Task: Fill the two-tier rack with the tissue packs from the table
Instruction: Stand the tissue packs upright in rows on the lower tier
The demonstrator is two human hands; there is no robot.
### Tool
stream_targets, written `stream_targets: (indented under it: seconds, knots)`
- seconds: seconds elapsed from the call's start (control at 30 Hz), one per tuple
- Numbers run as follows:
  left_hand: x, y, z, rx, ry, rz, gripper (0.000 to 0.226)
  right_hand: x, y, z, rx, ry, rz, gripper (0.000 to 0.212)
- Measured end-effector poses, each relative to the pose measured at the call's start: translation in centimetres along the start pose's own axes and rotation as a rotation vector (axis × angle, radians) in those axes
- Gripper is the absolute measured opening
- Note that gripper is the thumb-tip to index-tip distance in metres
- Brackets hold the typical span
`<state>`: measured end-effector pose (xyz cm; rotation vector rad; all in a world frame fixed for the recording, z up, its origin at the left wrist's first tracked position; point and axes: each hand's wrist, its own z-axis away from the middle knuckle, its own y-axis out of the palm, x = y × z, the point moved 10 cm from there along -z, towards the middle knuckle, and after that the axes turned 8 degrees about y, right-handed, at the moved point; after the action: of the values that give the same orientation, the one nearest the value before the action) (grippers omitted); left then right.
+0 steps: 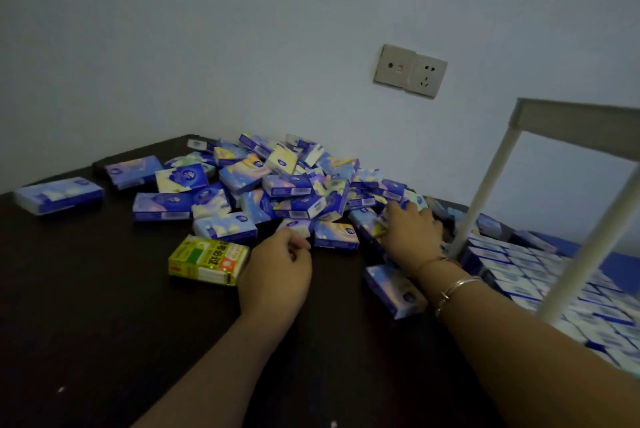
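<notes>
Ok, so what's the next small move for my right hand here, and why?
Probably close the right hand on the blue tissue pack under its fingers and carry it to the rack: the hand already rests on the pile's edge, and the lower tier's rows look unfinished nearby.

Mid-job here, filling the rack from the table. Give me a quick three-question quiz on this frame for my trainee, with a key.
1. True or false: the right hand is reaching into the pile of tissue packs.
2. Which pack differs from the blue ones? A) the yellow-green pack beside the left hand B) a red pack on the rack C) a black pack by the wall socket
3. Fill in: the lower tier of the rack already holds rows of ____ packs.

Key: 1 true; 2 A; 3 blue and white tissue packs.
</notes>
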<state>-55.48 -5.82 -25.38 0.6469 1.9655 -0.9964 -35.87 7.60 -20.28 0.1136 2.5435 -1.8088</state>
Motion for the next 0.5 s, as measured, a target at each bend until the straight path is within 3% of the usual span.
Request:
stream_targets:
  seconds: [0.13, 0.23, 0.3, 0.37, 0.43, 0.5]
  knots:
    - [0.1, -0.1, 0.0, -0.003, -0.005, 0.072, 0.015, 0.2, -0.5, 0.6, -0.043, -0.026, 0.103, 0.052]
    - [-0.1, -0.3, 0.0, -0.012, 0.015, 0.1, 0.014, 0.8, -2.4, 1.8, -0.199, -0.088, 0.007, 0.033]
    - [-0.3, -0.2, 0.0, -0.011, 0.039, 0.178, 0.01, 1.9, -4.2, 3.6, -0.311, -0.186, -0.308, 0.027]
    - [-0.8, 0.0, 0.2, -0.01, 0.054, 0.273, 0.013, 3.2, -5.6, 6.1, -0.301, -0.282, -0.713, 0.025]
    - [-1.3, 0.2, 0.5, -0.019, 0.06, 0.374, 0.034, 4.4, -6.5, 8.6, -0.222, -0.351, -1.047, 0.027]
    - [-1.0, 0.6, 0.7, -0.019, -0.052, 0.564, 0.066, 5.5, -6.8, 10.6, -0.117, -0.431, -1.217, 0.038]
